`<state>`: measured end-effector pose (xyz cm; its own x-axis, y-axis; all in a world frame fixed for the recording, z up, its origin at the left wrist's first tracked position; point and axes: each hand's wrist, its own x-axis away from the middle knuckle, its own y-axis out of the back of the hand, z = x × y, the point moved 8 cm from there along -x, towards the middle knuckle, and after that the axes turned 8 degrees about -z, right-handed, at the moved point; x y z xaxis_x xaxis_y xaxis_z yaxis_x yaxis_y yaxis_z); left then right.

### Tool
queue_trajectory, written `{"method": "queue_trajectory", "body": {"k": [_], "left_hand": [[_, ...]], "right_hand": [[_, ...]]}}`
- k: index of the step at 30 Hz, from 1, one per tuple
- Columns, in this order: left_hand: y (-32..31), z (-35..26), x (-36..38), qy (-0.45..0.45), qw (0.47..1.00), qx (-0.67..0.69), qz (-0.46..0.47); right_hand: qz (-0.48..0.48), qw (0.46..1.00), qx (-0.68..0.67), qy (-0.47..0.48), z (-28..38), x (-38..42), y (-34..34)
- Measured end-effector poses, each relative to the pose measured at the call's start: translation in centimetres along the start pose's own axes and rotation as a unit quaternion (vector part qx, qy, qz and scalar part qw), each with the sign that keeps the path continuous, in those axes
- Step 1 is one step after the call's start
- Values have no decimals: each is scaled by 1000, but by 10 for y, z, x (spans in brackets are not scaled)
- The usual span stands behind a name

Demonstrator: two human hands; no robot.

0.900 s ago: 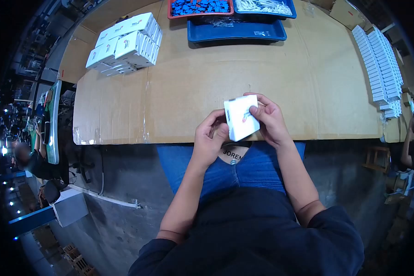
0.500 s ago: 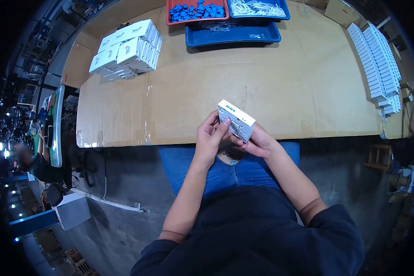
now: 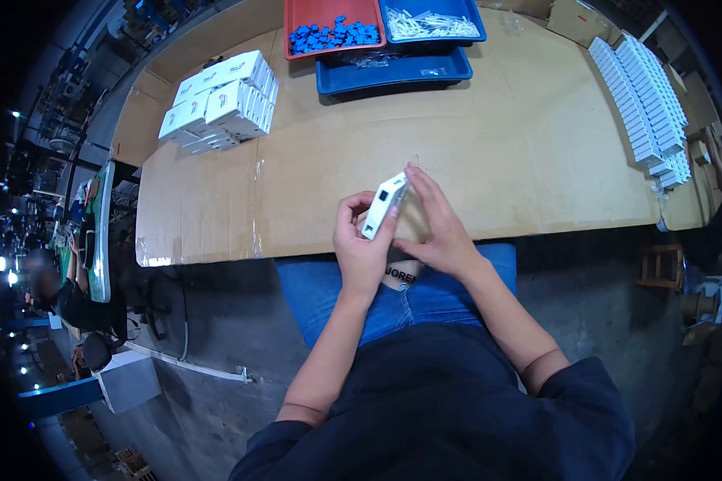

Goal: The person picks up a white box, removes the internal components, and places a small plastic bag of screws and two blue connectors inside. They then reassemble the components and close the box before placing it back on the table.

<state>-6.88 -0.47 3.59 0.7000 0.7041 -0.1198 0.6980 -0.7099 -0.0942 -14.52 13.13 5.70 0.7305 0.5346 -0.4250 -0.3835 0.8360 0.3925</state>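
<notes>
Above my lap, near the table's front edge, a flat white plastic case (image 3: pixel 384 205) is tilted up on its side, with small dark openings along the narrow face turned to me. My left hand (image 3: pixel 363 244) is closed round its left and near part, thumb pressed on the face. Stretched fingers of my right hand (image 3: pixel 444 232) touch the far upper corner of the case. The right thumb is spread away below, apart from the case as far as I can see. The broad side of the case is mostly hidden.
Stacked white cases (image 3: pixel 221 104) stand at the left of the cardboard-covered table (image 3: pixel 329 160). At the back are a red tray (image 3: pixel 291 44) of blue parts, a blue tray (image 3: pixel 480 34) of white sticks and another blue tray (image 3: pixel 393 80). Rows of white pieces (image 3: pixel 638 108) line the right. A person (image 3: pixel 76 280) works far left.
The case has been turned, so a narrow face with openings shows instead of the lettered edge. My right hand has moved from its lower right side up to its far corner, fingers spreading.
</notes>
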Motion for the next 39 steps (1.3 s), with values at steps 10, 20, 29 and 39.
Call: {"method": "queue_trajectory", "body": {"k": [10, 20, 29, 39], "left_hand": [[-12, -3, 11, -48, 995, 28, 80], [-62, 25, 0, 51, 990, -37, 126], [-262, 16, 40, 2, 926, -56, 374], [-438, 20, 106, -318, 795, -144, 496]], "right_hand": [[-87, 994, 16, 57, -18, -3, 14], [-320, 835, -425, -141, -143, 15, 139], [-577, 675, -419, -191, -198, 98, 341], [-745, 617, -193, -165, -227, 166, 545]]}}
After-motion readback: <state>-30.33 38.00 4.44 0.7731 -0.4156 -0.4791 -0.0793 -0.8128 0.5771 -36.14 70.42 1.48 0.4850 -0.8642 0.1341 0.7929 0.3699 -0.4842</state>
